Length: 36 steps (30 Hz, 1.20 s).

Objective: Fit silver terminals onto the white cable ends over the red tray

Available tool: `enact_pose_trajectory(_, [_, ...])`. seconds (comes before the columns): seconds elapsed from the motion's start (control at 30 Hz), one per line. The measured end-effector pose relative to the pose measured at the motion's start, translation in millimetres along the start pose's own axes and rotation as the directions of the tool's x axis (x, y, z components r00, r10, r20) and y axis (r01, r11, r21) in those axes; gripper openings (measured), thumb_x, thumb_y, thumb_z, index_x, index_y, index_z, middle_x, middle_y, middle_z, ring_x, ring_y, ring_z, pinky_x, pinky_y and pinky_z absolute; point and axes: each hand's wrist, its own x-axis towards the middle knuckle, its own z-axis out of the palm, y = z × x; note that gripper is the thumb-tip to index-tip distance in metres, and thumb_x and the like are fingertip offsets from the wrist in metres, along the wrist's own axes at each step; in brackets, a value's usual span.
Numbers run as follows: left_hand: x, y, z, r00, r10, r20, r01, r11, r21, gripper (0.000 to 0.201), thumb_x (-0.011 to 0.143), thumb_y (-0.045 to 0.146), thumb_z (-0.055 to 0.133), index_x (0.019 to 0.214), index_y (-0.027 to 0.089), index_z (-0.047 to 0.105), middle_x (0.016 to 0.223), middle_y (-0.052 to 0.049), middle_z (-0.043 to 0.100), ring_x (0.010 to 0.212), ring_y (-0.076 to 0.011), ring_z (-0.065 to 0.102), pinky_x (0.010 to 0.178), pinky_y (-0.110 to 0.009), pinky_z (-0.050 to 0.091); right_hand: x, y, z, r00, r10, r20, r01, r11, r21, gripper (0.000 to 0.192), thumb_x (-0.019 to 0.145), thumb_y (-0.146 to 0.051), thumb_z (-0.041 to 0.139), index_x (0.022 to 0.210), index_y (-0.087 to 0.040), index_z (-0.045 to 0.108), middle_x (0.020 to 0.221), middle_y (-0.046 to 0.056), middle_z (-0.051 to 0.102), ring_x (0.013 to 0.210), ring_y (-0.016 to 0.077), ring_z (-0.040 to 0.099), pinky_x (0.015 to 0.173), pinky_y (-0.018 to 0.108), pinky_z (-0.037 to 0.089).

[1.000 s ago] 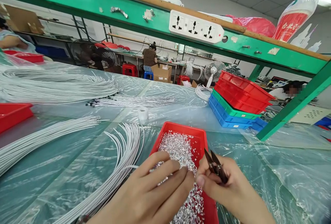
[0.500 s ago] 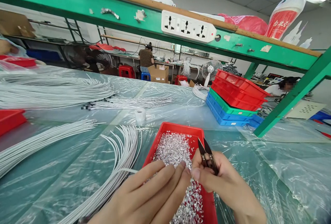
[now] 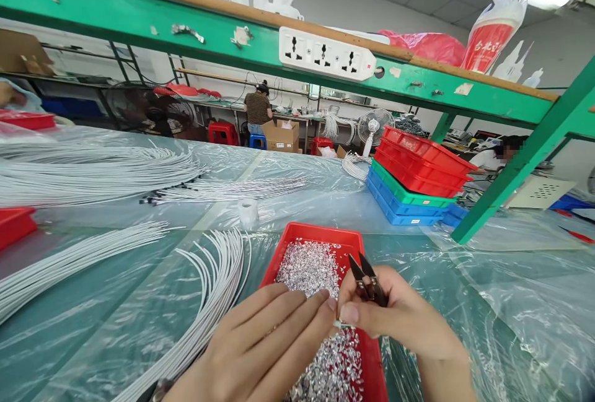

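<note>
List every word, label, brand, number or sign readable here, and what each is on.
"台北", then an unclear character: on the red-and-white bag.
Green tray: white label, too small to read.
Bottom blue tray: white label, too small.
Cardboard box: small marks, unreadable.
I can read nothing else.

- I'm holding my bare left hand [image 3: 263,349] palm-down, fingers slanting rightward.
- I'm holding my bare right hand [image 3: 395,315] curled, thumb pointing toward the left fingertips.
</note>
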Motion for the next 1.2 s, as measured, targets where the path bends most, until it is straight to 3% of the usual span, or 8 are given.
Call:
enact_pose_trajectory(0.1, [11, -2, 1.2, 0.999, 0.019, -0.029, -0.022, 0.997, -0.078, 0.028, 0.099, 0.005, 0.037, 0.106, 0.008, 0.064, 0.092, -0.011, 0.075, 0.080, -0.0167, 0.068, 0.067, -0.031, 0.053, 4, 3, 4, 0.995, -0.044, -0.084, 0.042, 0.999, -0.027, 0.015, 0.083, -0.024, 0.072, 0.078, -0.017, 0.060, 0.059, -0.007, 0.038, 0.051, 0.0096, 0.027, 0.047, 0.022, 0.021])
enact_pose_trajectory(0.23, [25, 3, 3.9, 0.943, -0.325, -0.066, 0.291, 0.907, -0.305, 0.014, 0.095, 0.009, 0.051, 0.092, 0.014, 0.064, 0.065, 0.001, 0.069, 0.049, -0.0084, 0.058, 0.046, -0.020, 0.047, 5, 10, 13, 0.893, -0.276, -0.356, 0.210, 0.954, -0.212, 0.005, 0.089, -0.023, 0.065, 0.085, -0.020, 0.063, 0.059, -0.008, 0.032, 0.051, 0.0110, 0.025, 0.046, 0.022, 0.022])
enact_pose_trajectory(0.4, [26, 10, 3.9, 0.756, -0.613, 0.230, 0.574, 0.454, -0.681, 0.024, 0.096, 0.019, 0.048, 0.080, 0.017, 0.065, 0.055, 0.001, 0.064, 0.033, -0.0051, 0.045, 0.030, -0.013, 0.035, 5, 19, 21, 0.771, -0.562, -0.299, 0.366, 0.775, -0.514, 0.016, 0.087, -0.011, 0.064, 0.091, -0.027, 0.065, 0.057, -0.010, 0.028, 0.046, 0.0102, 0.024, 0.043, 0.021, 0.022])
enact_pose_trajectory(0.53, [24, 14, 0.3, 0.521, -0.704, 0.483, 0.745, 0.099, -0.659, 0.028, 0.092, 0.036, 0.053, 0.075, 0.017, 0.063, 0.057, 0.000, 0.063, 0.035, -0.0041, 0.040, 0.032, -0.012, 0.032, 8, 22, 27, 0.675, -0.701, -0.229, 0.425, 0.624, -0.656, 0.019, 0.087, -0.009, 0.061, 0.095, -0.025, 0.065, 0.058, -0.010, 0.031, 0.044, 0.0102, 0.027, 0.041, 0.020, 0.030])
enact_pose_trajectory(0.6, [25, 16, -1.1, 0.473, -0.698, 0.537, 0.774, 0.038, -0.633, 0.028, 0.091, 0.039, 0.055, 0.075, 0.018, 0.063, 0.057, 0.001, 0.061, 0.037, -0.0039, 0.038, 0.034, -0.012, 0.031, 8, 22, 29, 0.652, -0.730, -0.206, 0.431, 0.580, -0.691, 0.020, 0.087, -0.007, 0.058, 0.095, -0.024, 0.065, 0.058, -0.010, 0.035, 0.044, 0.0097, 0.030, 0.042, 0.018, 0.034])
enact_pose_trajectory(0.73, [24, 15, -2.1, 0.498, -0.623, 0.603, 0.763, -0.017, -0.647, 0.029, 0.093, 0.042, 0.053, 0.079, 0.019, 0.064, 0.059, 0.000, 0.062, 0.036, -0.0038, 0.037, 0.033, -0.013, 0.030, 9, 22, 29, 0.635, -0.748, -0.191, 0.443, 0.556, -0.704, 0.020, 0.088, -0.005, 0.057, 0.092, -0.023, 0.064, 0.057, -0.010, 0.039, 0.042, 0.0086, 0.032, 0.042, 0.017, 0.036])
enact_pose_trajectory(0.93, [25, 15, -1.6, 0.453, -0.630, 0.631, 0.780, -0.063, -0.622, 0.029, 0.092, 0.043, 0.053, 0.085, 0.019, 0.069, 0.060, 0.000, 0.062, 0.035, -0.0032, 0.036, 0.033, -0.014, 0.027, 8, 26, 29, 0.626, -0.759, -0.182, 0.431, 0.531, -0.730, 0.020, 0.087, -0.005, 0.055, 0.093, -0.022, 0.062, 0.057, -0.010, 0.039, 0.042, 0.0076, 0.037, 0.041, 0.018, 0.034])
enact_pose_trajectory(1.2, [24, 13, 3.9, 0.607, -0.700, 0.376, 0.731, 0.306, -0.610, 0.025, 0.094, 0.029, 0.052, 0.075, 0.020, 0.067, 0.061, 0.001, 0.066, 0.036, -0.0051, 0.042, 0.034, -0.016, 0.033, 0, 18, 32, 0.719, -0.679, -0.149, 0.390, 0.571, -0.722, 0.021, 0.087, -0.006, 0.054, 0.091, -0.026, 0.059, 0.055, -0.012, 0.041, 0.040, 0.0076, 0.033, 0.041, 0.015, 0.034])
